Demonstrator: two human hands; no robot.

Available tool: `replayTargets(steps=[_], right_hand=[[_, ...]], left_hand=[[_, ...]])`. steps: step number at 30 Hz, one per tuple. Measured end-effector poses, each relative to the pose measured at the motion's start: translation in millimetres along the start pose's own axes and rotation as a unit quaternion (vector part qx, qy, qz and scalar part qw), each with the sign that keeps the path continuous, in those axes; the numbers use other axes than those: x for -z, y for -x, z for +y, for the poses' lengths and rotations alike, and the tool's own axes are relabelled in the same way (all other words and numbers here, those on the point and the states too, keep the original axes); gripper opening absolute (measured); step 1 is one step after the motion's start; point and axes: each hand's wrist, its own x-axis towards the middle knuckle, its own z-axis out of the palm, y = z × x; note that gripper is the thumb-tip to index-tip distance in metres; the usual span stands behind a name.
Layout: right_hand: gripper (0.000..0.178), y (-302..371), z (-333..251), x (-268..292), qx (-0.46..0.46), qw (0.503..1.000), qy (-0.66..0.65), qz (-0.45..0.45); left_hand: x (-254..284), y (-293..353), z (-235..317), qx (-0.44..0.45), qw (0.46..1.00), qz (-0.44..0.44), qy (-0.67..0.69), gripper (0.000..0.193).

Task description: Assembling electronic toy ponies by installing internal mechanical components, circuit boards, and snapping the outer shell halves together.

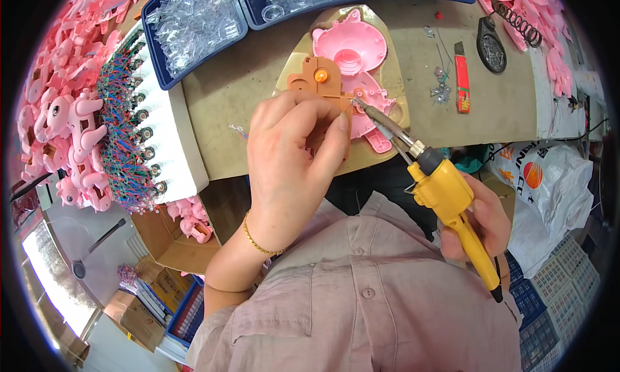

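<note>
Left hand (290, 159) gripping orange plastic part (320, 78), right hand (481, 220) clenched around yellow soldering iron (445, 194), tip touching part.

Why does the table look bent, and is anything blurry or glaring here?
Head view: the fisheye lens bows the table edge and darkens the corners; the left hand and yellow soldering iron in the right hand are sharp; bright glare washes out the floor at lower left.

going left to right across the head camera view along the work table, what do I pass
Heap of pink toy parts → white foam block with wired parts → left hand on the orange plastic piece → soldering iron tip → red utility knife → black oval stand → white plastic bag.
</note>
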Motion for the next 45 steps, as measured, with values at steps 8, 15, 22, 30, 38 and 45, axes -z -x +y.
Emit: replayTargets(steps=[8, 15, 22, 30, 38, 45], right_hand=[[0.059, 2.6, 5.6, 13.2, -0.047, 0.997, -0.056, -0.01], [0.049, 10.7, -10.1, 47.8, -0.231, 0.956, -0.047, 0.174], [0.041, -39.3, -12.4, 152.5, -0.214, 0.907, 0.137, 0.334], [0.033, -24.2, 87.1, 152.0, -0.295, 0.887, 0.095, 0.341], [0.014, -145.1, 40.6, -21.2, -0.059, 0.982, 0.062, -0.166], [0.011, -180.0, 69.0, -42.9, -0.085, 0.912, 0.06, -0.397]], left_hand=[[-3.8, -6.6, 2.9, 0.005, 0.999, -0.025, -0.02, 0.007], [-3.8, -4.7, 8.8, -0.008, 1.0, -0.001, -0.028, 0.005], [26.2, 4.4, 5.3, -0.023, 0.998, -0.018, -0.048, 0.009], [72.9, 11.3, -34.7, 0.089, 0.993, 0.08, 0.019, 0.014], [65.1, 8.7, -45.0, -0.09, 0.98, -0.129, -0.126, 0.019], [61.6, 6.6, -50.1, -0.146, 0.966, -0.179, -0.114, 0.018]])
